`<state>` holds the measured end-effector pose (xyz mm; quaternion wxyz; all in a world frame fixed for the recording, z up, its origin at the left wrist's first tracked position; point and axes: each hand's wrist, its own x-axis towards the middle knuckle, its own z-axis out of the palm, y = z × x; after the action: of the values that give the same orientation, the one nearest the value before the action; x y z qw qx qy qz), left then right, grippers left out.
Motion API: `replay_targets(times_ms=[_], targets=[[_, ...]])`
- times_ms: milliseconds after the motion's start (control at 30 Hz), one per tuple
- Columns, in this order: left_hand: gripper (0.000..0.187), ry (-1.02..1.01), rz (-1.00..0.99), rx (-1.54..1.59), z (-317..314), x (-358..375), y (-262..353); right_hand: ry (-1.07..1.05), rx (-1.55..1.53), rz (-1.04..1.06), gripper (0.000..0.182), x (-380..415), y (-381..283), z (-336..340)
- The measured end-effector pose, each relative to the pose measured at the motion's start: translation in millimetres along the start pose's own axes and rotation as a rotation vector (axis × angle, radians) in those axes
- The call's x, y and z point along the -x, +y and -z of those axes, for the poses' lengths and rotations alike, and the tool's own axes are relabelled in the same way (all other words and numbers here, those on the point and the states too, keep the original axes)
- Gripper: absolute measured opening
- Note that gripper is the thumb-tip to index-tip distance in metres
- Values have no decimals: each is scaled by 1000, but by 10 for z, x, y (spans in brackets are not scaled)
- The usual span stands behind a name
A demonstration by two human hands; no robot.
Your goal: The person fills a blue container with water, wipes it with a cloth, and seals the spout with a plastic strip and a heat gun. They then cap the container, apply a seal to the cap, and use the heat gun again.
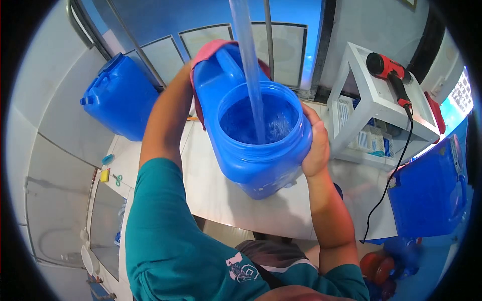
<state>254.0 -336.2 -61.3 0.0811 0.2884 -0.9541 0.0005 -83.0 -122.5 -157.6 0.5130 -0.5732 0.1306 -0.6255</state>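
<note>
A blue plastic water jug (241, 173) stands tilted on the white counter in front of me, its wide round mouth uncapped and facing up. My right hand (316, 143) presses against the jug's right side, fingers curled at the rim. My left forearm (168, 115) reaches to the jug's far left, where a pink cloth (207, 50) drapes over its back beside the handle (229, 62). The left hand is hidden behind the cloth and jug. A clear column (251, 65), seemingly running water, drops from above into the mouth.
Another blue jug (123, 98) stands at the back left, near green scissors (117, 179) and a yellow item (105, 175). On the right, a white shelf (371, 103) carries a red-black heat gun (389, 70) with a dangling cord. A large blue container (427, 190) stands beyond.
</note>
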Motion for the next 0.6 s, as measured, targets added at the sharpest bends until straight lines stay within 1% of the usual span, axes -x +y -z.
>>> replay_targets(times_ms=[33,67,133,167,200,233,367,400,433,467,500,533,567,600], targets=[[53,98,40,130,-261,121,192,3,-3,-9,71,3,12,9],[53,193,85,260,-503,-9,331,3,30,-14,74,11,31,10],[54,396,175,506,-936,27,688,-4,58,-19,78,6,41,8],[54,500,223,626,-1154,279,948,16,39,-36,78,8,38,-2],[54,605,274,747,-1267,239,943,36,18,-56,77,20,34,-17],[55,714,327,865,-1519,461,1267,31,10,-67,77,29,23,-27],[56,1188,512,1301,-2282,796,2198,43,-17,-68,75,32,55,-22],[56,1307,546,1406,-2223,813,2213,55,-28,-53,75,30,74,-15],[56,1313,548,1394,-2161,832,2227,48,-37,-51,75,12,84,-5],[57,1271,595,1364,-2050,775,2370,57,-20,-55,74,8,95,4],[57,1230,648,1338,-1869,676,2345,66,-2,-65,74,27,101,6],[57,1191,700,1314,-1639,833,2351,57,-7,-79,74,48,97,6],[57,1151,744,1290,-1370,739,2162,43,-9,-61,73,45,86,9],[58,1107,782,1263,-1120,831,2150,32,-11,-38,72,32,72,13]])
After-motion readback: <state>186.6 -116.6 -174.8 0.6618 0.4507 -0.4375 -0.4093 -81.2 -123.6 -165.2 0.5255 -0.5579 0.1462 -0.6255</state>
